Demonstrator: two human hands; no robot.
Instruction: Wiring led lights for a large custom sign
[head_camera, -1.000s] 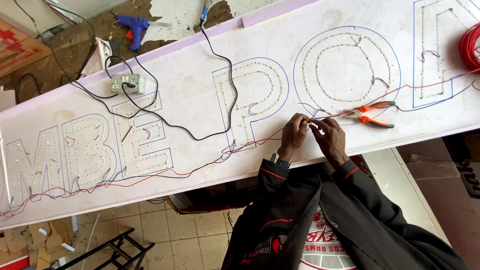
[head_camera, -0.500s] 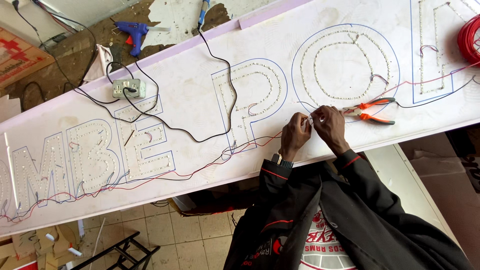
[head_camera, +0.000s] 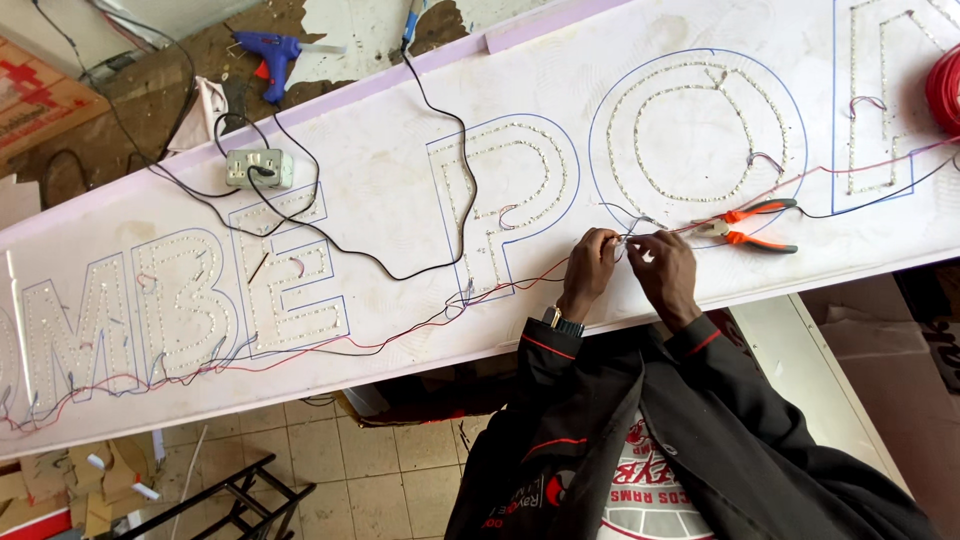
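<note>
We've got both hands together over the long white sign board (head_camera: 400, 190), just below the round letter outline (head_camera: 697, 130). Left hand (head_camera: 592, 268) is curled, fingertips pinched on the thin wire ends (head_camera: 628, 240); right hand (head_camera: 664, 272) is curled the same way, pinching the same wire ends from the other side. Fingertips of the two hands are touching or nearly so, can't tell which. The wire ends sit between our fingertips, just above the board surface, near its lower edge.

Red and black wires (head_camera: 400, 335) run from our left hand along the lower part of the board toward the block letters at the left. Orange-handled pliers (head_camera: 752, 224) lie on the board just beside our right hand, handles spread, not touched.

Further out: grey socket box (head_camera: 258, 167) on the board's upper left with a black cable (head_camera: 440, 150) looping across the board. Blue glue gun (head_camera: 268, 48) lies on the rough surface beyond the board's top edge. Red wire coil (head_camera: 945, 88) at the right edge of frame, partly cut off
</note>
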